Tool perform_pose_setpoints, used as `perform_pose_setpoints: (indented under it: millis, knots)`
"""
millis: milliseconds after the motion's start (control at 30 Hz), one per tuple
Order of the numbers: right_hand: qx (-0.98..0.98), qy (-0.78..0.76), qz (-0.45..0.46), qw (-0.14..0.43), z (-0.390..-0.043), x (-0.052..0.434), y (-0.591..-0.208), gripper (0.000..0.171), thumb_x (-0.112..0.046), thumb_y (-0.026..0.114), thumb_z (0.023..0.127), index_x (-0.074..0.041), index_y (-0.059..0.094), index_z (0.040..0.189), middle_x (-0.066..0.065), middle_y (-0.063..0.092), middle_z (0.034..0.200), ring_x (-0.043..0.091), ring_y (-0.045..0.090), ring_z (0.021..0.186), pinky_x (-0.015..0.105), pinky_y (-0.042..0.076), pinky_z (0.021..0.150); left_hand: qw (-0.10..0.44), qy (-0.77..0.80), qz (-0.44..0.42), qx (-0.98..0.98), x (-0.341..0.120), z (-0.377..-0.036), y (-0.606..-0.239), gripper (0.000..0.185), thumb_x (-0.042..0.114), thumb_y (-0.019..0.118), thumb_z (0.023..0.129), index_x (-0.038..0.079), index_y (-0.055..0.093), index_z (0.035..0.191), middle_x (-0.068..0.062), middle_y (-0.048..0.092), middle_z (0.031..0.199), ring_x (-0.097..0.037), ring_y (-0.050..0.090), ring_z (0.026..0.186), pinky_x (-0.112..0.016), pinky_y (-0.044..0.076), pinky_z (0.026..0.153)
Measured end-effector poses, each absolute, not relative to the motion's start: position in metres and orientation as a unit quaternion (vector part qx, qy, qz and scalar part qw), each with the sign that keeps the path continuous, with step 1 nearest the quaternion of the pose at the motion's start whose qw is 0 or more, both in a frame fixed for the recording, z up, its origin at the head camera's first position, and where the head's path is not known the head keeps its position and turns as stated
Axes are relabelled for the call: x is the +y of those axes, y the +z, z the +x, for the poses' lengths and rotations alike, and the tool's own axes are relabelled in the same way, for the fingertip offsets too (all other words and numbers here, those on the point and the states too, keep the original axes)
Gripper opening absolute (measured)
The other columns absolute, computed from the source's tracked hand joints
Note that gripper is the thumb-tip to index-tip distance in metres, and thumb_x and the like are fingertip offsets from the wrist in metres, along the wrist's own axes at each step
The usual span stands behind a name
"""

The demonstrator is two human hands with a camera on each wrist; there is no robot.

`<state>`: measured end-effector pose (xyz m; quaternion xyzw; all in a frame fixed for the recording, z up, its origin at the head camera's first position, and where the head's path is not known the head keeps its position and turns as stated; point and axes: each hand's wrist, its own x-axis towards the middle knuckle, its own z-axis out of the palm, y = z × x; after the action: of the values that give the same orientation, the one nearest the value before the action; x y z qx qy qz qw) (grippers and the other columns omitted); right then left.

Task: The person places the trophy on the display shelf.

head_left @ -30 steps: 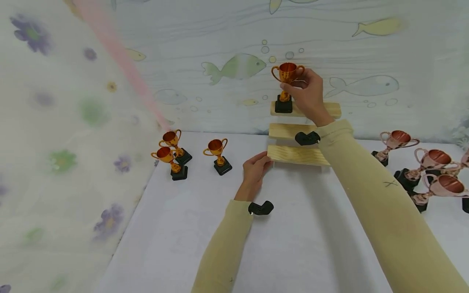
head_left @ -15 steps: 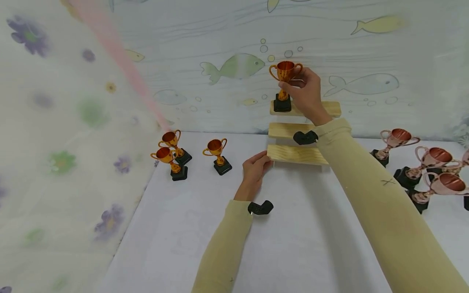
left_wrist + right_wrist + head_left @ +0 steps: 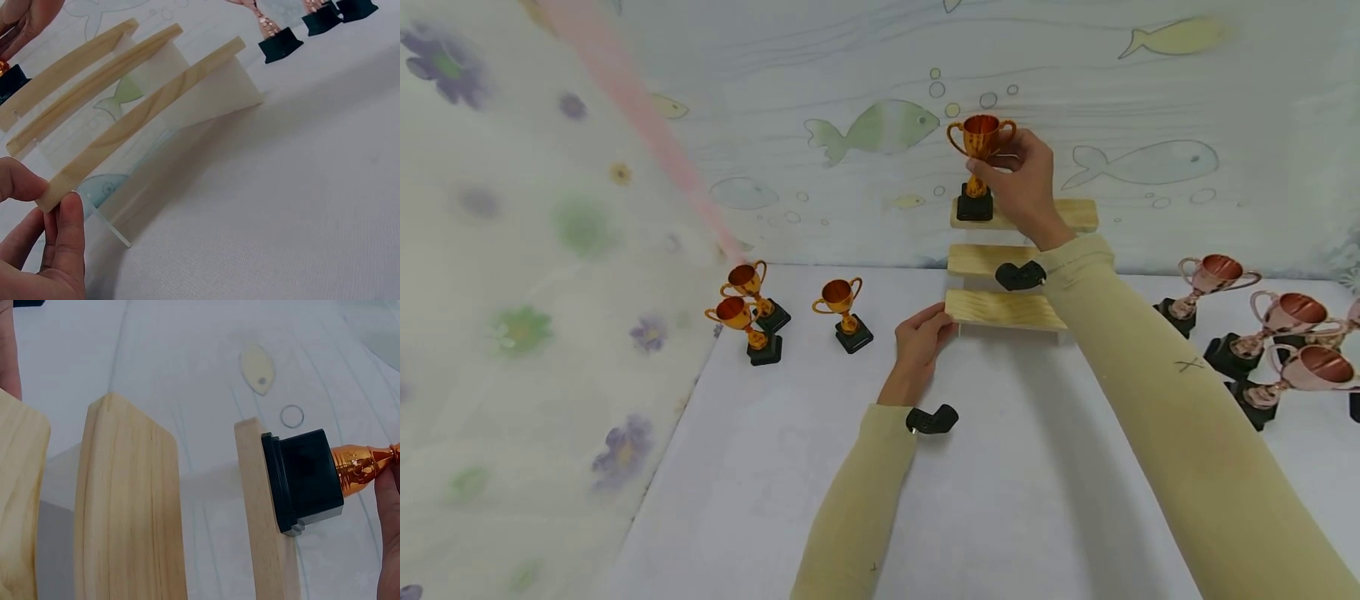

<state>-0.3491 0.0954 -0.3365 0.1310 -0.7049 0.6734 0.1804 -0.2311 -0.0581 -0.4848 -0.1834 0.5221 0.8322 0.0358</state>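
Observation:
My right hand [image 3: 1026,179] pinches an orange-gold trophy cup [image 3: 981,136] by its bowl and stem. The trophy's black base [image 3: 306,478] rests upright on the top step, at its left end, of a three-step wooden display stand [image 3: 1003,309]. Down at the stand's lowest step, my left hand [image 3: 917,346] grips the left end of the board, thumb on top and fingers below, as the left wrist view shows. Clear side panels [image 3: 219,94] hold up the wooden boards. In the right wrist view, only the fingers of my right hand [image 3: 389,531] show at the edge.
Left of the stand, a gold trophy [image 3: 842,312] stands alone, with two more gold trophies [image 3: 752,317] close together farther left. Several pink-copper trophies [image 3: 1292,312] are grouped at the right. Behind the white table [image 3: 760,483] rises a wall with painted fish [image 3: 891,127].
The whole head view has shifted slightly, with things sitting a little higher in it. Both hands keep their holds, and the trophy stays at the left of the top step.

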Motion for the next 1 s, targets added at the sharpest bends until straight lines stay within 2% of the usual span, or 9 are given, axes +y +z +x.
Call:
perform_pose_setpoints:
  millis: [167,400,633,833,1000]
  knots:
    - [-0.704,0.676,0.127,0.175,-0.348,0.094,-0.337,0.026,-0.004,0.075,0.09,-0.007,0.059,0.11,0.001,0.063,0.112,0.015,0.065,0.101,0.024,0.057,0.09,0.039,0.828,-0.184,0.528,-0.059,-0.23,-0.485,0.033,-0.008,0.064,0.089,-0.005,0.071,0.121,-0.02,0.07,0.119,-0.017,0.07,0.093,-0.026,0.06,0.086]
    - [-0.698,0.676,0.136,0.193,-0.349,0.092,-0.339,0.025,0.0,0.076,0.089,-0.004,0.061,0.109,-0.001,0.063,0.107,0.013,0.064,0.097,0.025,0.056,0.091,0.041,0.829,-0.185,0.526,-0.061,-0.227,-0.484,0.032,-0.007,0.065,0.09,-0.004,0.071,0.121,-0.02,0.069,0.12,-0.02,0.071,0.099,-0.029,0.059,0.091]
    - [-0.697,0.675,0.137,0.199,-0.348,0.093,-0.341,0.027,0.004,0.076,0.086,-0.003,0.062,0.108,-0.003,0.064,0.105,0.013,0.064,0.096,0.024,0.056,0.092,0.044,0.83,-0.183,0.525,-0.061,-0.227,-0.483,0.032,-0.006,0.065,0.091,-0.004,0.071,0.122,-0.019,0.069,0.121,-0.018,0.071,0.096,-0.028,0.059,0.09]
    - [-0.704,0.673,0.123,0.191,-0.344,0.093,-0.341,0.033,0.0,0.078,0.087,-0.001,0.062,0.116,0.006,0.066,0.112,0.019,0.065,0.102,0.026,0.056,0.094,0.046,0.83,-0.186,0.523,-0.061,-0.227,-0.483,0.032,-0.007,0.064,0.09,-0.004,0.07,0.122,-0.02,0.069,0.121,-0.018,0.071,0.094,-0.027,0.06,0.087]
    - [-0.72,0.666,0.095,0.171,-0.334,0.095,-0.34,0.045,-0.005,0.077,0.088,-0.001,0.059,0.129,0.009,0.062,0.121,0.023,0.064,0.108,0.028,0.055,0.097,0.047,0.831,-0.183,0.524,-0.061,-0.228,-0.484,0.032,-0.007,0.064,0.091,-0.005,0.07,0.122,-0.021,0.068,0.122,-0.019,0.071,0.097,-0.027,0.06,0.088]
